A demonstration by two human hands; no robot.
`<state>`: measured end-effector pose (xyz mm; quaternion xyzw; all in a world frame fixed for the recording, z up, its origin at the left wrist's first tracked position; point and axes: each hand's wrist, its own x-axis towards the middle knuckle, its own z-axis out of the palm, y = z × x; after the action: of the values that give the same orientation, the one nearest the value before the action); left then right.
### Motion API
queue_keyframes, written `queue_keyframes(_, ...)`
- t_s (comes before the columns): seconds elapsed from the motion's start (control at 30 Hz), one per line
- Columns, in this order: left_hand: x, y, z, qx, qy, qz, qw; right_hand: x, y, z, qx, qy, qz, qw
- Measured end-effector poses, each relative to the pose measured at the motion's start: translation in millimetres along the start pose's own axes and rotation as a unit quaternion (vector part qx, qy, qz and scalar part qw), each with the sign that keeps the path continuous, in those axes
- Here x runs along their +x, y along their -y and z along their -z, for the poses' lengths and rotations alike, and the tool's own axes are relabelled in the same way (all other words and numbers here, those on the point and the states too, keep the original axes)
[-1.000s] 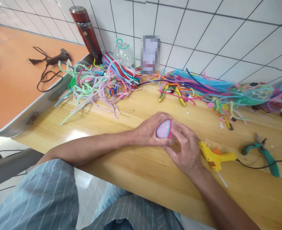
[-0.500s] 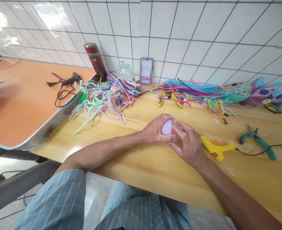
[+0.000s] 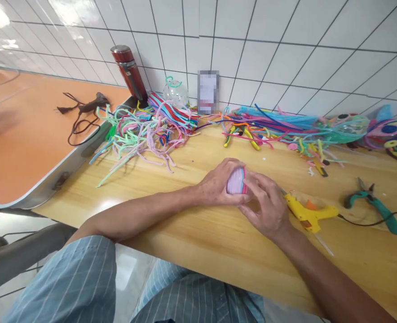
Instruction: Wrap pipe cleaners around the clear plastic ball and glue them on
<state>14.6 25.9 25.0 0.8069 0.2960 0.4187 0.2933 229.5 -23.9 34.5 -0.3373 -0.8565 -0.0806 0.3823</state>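
A lilac piece [image 3: 235, 182] is clasped by the left hand [image 3: 215, 184]; at its pink edge [image 3: 244, 188] the right hand [image 3: 269, 207] is half curled; whether it grips cannot be told.

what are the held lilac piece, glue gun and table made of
Lilac piece: probably pipe cleaners, seemingly matte, judging by its fine parallel strands. Glue gun: likely hard plastic, with a smooth yellow shell. Table: wood or wood-look, slightly glossy, showing grain and reflected light.
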Motion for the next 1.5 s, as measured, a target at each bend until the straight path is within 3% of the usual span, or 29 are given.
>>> queue_keyframes(0.1, -8, 2, -6.8, 0.010, -0.065, -0.012, 0.998, 1, 0, 0, -0.003, -0.003, -0.001, 1.000)
queue_keyframes(0.17, -11, 3, -8.9, 0.011, -0.073, -0.031, 0.997, 1, 1, 0, 0.000, -0.005, -0.002, 1.000)
queue_keyframes(0.3, -9, 5, -5.3, 0.008, -0.036, -0.078, 0.996, 1, 3, 1, 0.008, -0.009, -0.010, 1.000)
queue_keyframes(0.47, -7, 3, 0.8, 0.005, -0.014, -0.071, 0.997, 1, 6, 1, 0.023, -0.008, -0.020, 1.000)
queue_keyframes(1.3, -6, -3, 4.5, 0.015, -0.015, -0.075, 0.997, -5, 9, -7, 0.041, -0.009, -0.049, 0.998)
queue_keyframes(1.4, -6, -1, 4.4, 0.017, -0.025, -0.068, 0.997, 1, 10, -2, 0.048, 0.018, -0.053, 0.997)
queue_keyframes(1.5, -5, 2, 7.1, 0.029, -0.032, -0.059, 0.997, 11, 6, 17, 0.058, 0.099, -0.066, 0.991)
